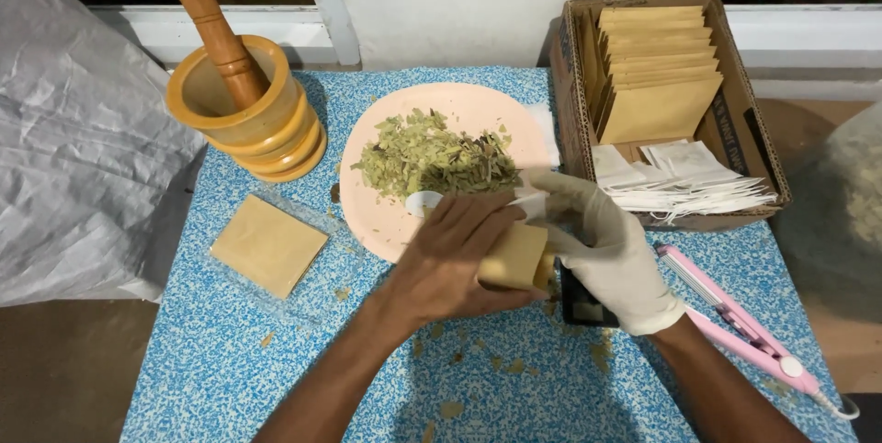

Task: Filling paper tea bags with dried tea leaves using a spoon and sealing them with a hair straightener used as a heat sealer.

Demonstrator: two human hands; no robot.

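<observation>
A small tan paper pouch [516,257] is gripped in the bare left hand [455,255], fingers wrapped over its upper side, just in front of the pink plate [386,222]. The gloved right hand [611,255] is closed on a small white piece [531,204] at the pouch's mouth; what that piece is cannot be told. The pouch lies between the two hands, touching both, held above the blue speckled table [230,351] and partly over a dark flat object [588,305].

Dried green leaf fragments [432,163] are heaped on the plate, with a white scoop [424,202] at the heap's near edge. Crumbs are scattered on the table beneath the hands.

Judgement: the step is best done with the pouch mouth kept upward and held wide, close to the plate's rim, so spill is limited; grip on the pouch should be light, since paper is easily creased.

Noted nearby: wooden mortar and pestle [241,98], a spare tan pouch [268,244], a cardboard box [744,121] of pouches and white sachets, a pink sealing tool [735,314].
</observation>
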